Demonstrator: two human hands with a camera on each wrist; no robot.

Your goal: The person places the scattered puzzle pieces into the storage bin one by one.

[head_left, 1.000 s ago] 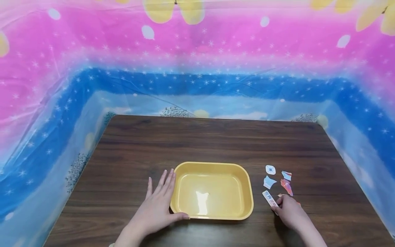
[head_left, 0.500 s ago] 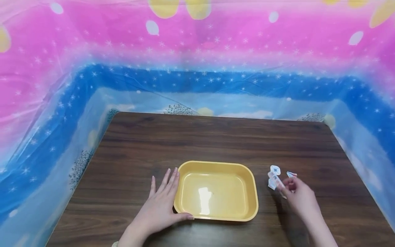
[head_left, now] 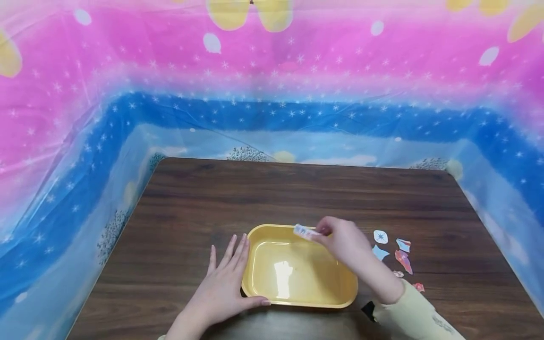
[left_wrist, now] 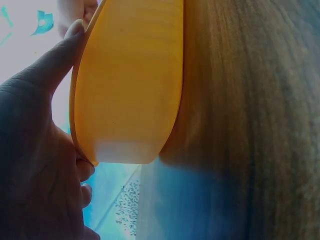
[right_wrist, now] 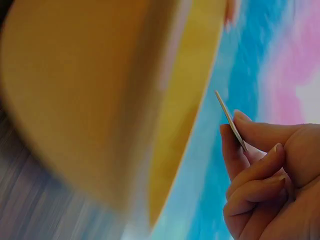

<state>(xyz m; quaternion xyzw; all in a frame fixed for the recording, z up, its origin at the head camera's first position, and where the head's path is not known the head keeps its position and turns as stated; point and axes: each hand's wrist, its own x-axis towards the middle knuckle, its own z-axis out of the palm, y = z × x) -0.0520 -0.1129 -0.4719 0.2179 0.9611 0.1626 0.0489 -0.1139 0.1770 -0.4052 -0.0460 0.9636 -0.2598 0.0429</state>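
A yellow rectangular tray [head_left: 306,278] lies on the table. My left hand [head_left: 218,288] rests against its left side, fingers straight along the rim and thumb over the near edge; the left wrist view shows that thumb on the rim beside the tray's outer wall [left_wrist: 125,90]. Over the tray's far right part, my right hand [head_left: 346,241] pinches a flat white strip with printed lettering [head_left: 304,231]. Seen edge-on in the right wrist view, the strip [right_wrist: 229,120] looks thin, held between thumb and fingers above the rim.
Right of the tray lie several flat cut-out pieces: a white one with a blue star [head_left: 380,237], a pale blue one [head_left: 379,253], a blue-and-red one [head_left: 403,245], a pink-red one [head_left: 403,261] and a small red one [head_left: 419,287]. A patterned cloth [head_left: 276,113] hangs behind the table [head_left: 204,198].
My right hand has lifted the white strip from among the pieces and carried it left over the tray. The left hand stays at the tray's side.
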